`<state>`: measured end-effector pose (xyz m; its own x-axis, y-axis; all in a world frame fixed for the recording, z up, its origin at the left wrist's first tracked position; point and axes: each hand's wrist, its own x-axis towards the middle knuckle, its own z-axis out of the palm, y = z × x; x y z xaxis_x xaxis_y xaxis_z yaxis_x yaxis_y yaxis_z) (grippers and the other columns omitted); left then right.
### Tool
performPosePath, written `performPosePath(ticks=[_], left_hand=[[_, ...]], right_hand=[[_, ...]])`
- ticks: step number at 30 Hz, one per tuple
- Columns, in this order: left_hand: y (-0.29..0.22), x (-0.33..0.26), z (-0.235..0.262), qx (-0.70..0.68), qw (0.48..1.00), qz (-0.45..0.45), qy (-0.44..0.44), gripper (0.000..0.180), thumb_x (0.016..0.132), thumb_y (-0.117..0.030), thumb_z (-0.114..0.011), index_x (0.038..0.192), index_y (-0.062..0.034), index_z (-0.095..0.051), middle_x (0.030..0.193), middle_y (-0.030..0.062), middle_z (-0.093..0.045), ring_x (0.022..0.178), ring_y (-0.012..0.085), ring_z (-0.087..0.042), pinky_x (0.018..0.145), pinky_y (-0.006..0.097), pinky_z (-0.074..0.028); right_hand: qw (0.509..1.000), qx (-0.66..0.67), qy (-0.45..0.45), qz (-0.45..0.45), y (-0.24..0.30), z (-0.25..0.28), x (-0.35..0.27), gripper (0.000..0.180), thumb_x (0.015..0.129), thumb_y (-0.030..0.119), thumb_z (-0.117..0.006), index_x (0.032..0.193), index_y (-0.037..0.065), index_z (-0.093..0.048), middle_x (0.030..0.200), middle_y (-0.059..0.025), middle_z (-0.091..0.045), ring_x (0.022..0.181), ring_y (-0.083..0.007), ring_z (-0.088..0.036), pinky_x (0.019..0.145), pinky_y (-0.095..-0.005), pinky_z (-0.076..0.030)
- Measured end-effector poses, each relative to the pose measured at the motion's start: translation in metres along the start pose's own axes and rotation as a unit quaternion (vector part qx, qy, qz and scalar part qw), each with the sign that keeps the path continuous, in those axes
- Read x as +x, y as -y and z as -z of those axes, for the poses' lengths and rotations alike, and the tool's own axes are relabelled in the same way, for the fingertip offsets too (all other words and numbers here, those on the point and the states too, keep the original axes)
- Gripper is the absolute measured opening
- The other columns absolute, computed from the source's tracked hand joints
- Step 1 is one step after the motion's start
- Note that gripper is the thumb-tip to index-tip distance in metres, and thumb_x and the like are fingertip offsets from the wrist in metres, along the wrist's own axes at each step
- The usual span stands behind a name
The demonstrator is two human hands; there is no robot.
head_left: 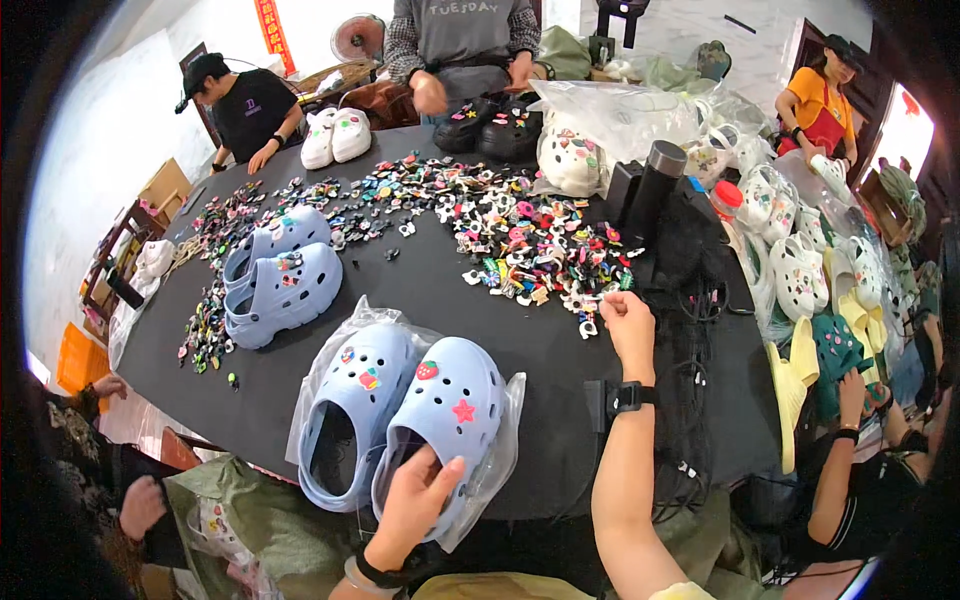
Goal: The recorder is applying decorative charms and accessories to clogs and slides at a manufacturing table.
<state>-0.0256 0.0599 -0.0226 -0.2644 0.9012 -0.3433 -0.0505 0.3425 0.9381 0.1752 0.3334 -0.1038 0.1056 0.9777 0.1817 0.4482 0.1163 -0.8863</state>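
Note:
Two light-blue clogs (480, 385) lie side by side on a clear plastic bag (512, 420) at the table's near edge. My left hand (420, 495) grips the right-hand clog, its fingers inside the foot opening and the thumb outside. That clog carries a strawberry charm (427, 370) and a pink star charm (463, 411); the left-hand clog (352, 400) has small colourful charms too. At the near right rim of a big heap of shoe charms (530, 235), my right hand (628, 322) is closed in a pinch. Whatever its fingertips hold is too small to make out.
Another blue pair of clogs (290, 285) stands left on the black table (420, 285). Black bottle (660, 180) and cables (700, 380) lie right, beside bagged white clogs (800, 275). Several people work around the table; white clogs (335, 137) and black clogs (490, 128) stand at the far side.

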Motion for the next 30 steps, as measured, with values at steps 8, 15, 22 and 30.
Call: performPosePath(ticks=[8,15,22,30], left_hand=[[0.004,0.0,-0.008,0.051,0.996,-0.074,-0.015,0.028,0.087,-0.015,-0.055,0.108,0.0025,-0.053,0.074,-0.0046,-0.051,0.062,0.0021,-0.04,0.055,0.018,-0.034],[0.001,-0.004,-0.006,0.014,0.999,-0.02,-0.022,0.025,0.085,-0.015,-0.057,0.102,0.0041,-0.056,0.078,-0.0016,-0.053,0.066,0.0043,-0.044,0.059,0.02,-0.037],[0.008,-0.002,-0.005,0.015,0.999,-0.032,-0.024,0.026,0.085,-0.014,-0.057,0.104,0.004,-0.055,0.081,-0.001,-0.053,0.068,0.0045,-0.044,0.061,0.02,-0.037],[0.002,0.0,-0.006,-0.036,0.999,-0.023,0.007,0.029,0.086,-0.012,-0.056,0.109,0.0052,-0.052,0.093,0.0022,-0.056,0.08,0.0057,-0.049,0.071,0.02,-0.041]], right_hand=[[0.971,-0.217,0.095,0.03,0.013,0.001,-0.016,0.03,0.062,0.014,-0.073,0.086,0.007,-0.056,0.075,-0.0062,-0.056,0.076,-0.0231,-0.058,0.065,-0.0354,-0.045],[0.962,-0.068,0.263,-0.016,0.009,0.013,-0.012,0.029,0.062,0.011,-0.074,0.086,0.003,-0.06,0.071,-0.004,-0.06,0.067,-0.012,-0.057,0.06,-0.0253,-0.044],[0.997,-0.046,0.055,0.012,-0.003,0.001,-0.005,0.011,0.073,0.007,-0.062,0.084,0.004,-0.06,0.075,-0.0093,-0.062,0.072,-0.0242,-0.06,0.069,-0.0328,-0.046],[0.979,-0.181,0.086,0.042,0.014,0.004,-0.009,0.023,0.069,0.016,-0.069,0.089,0.01,-0.06,0.083,-0.0059,-0.056,0.08,-0.0226,-0.057,0.068,-0.0353,-0.046]])
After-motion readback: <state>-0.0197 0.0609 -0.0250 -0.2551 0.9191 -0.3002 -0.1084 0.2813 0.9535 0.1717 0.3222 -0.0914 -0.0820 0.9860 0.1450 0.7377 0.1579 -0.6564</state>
